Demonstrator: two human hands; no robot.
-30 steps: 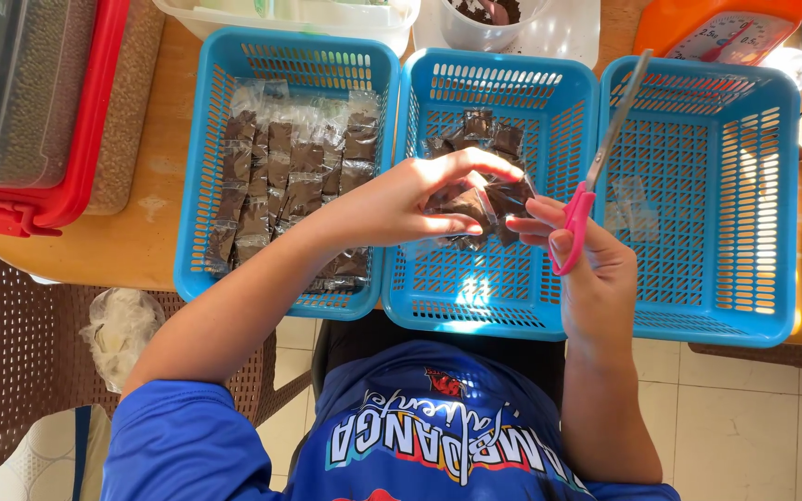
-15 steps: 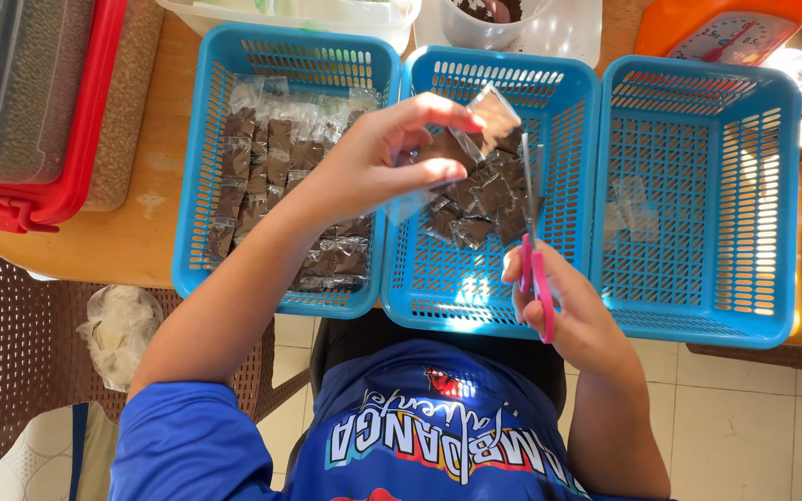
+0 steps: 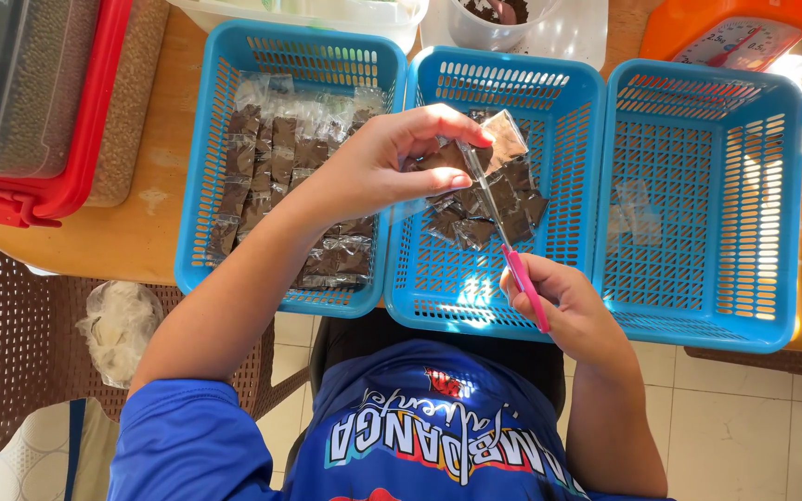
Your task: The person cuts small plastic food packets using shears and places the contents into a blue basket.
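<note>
Wooden table (image 3: 155, 232), three blue baskets (image 3: 698, 195), tiled floor (image 3: 744, 427), wicker chair (image 3: 11, 343)

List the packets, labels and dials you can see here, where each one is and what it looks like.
Small clear packet of brown filling: pinched in the left hand, at the scissors held by the right hand.
Brown packets: left basket, in rows.
Brown packets: middle basket, heaped.
Clear empty bags: right basket.
Scale dial: top right, white face, orange body.

The person wore a blue short-sleeved shirt (image 3: 420, 436) with multicoloured chest lettering; both forearms were bare below its sleeves.
</note>
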